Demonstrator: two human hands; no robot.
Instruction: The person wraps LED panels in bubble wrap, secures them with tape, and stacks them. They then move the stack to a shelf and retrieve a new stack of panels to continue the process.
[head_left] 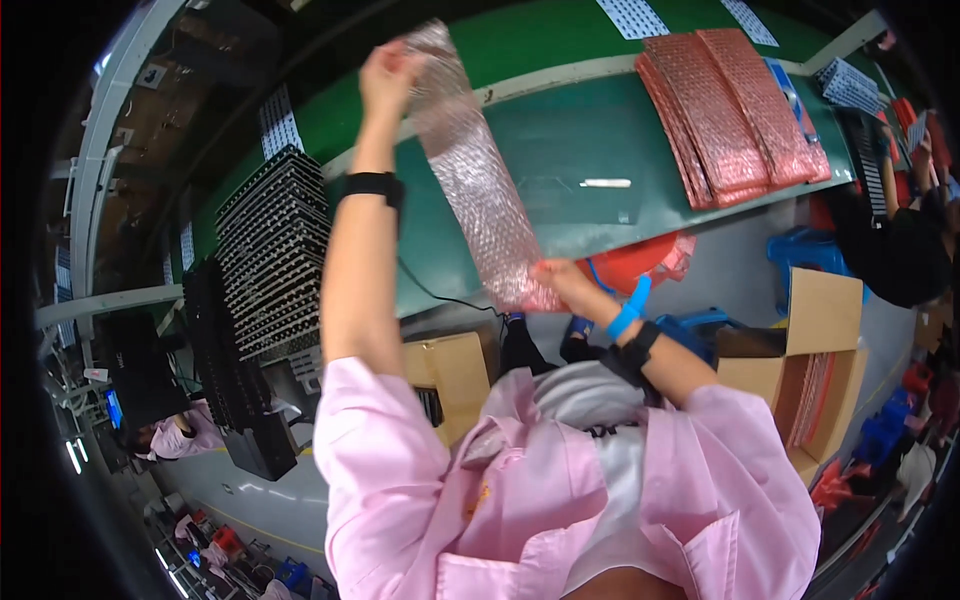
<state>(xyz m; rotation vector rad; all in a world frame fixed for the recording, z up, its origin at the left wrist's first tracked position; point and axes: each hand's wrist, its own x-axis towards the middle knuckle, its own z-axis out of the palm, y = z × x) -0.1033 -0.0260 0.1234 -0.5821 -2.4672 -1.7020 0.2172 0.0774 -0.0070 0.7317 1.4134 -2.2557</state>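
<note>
A long, narrow bubble wrap bag [478,175], clear with a pinkish tint, stretches slantwise in front of me over the green work table [570,130]. Its far upper end is pinched in my left hand [388,82], fingers closed. My right hand [572,284] grips the near end, close to the table's front edge. The bag looks flat; whether anything is inside cannot be made out. To the right on the table lies a pile of pink bubble wrap bags [715,125].
Black slotted panels [272,260] form a tall stack at left. Open cardboard boxes [450,375] stand below the table and at right [825,310], near a red bin [630,268] and blue stool [795,255]. A dark cable [430,290] hangs off the edge. A person [890,245] works at far right.
</note>
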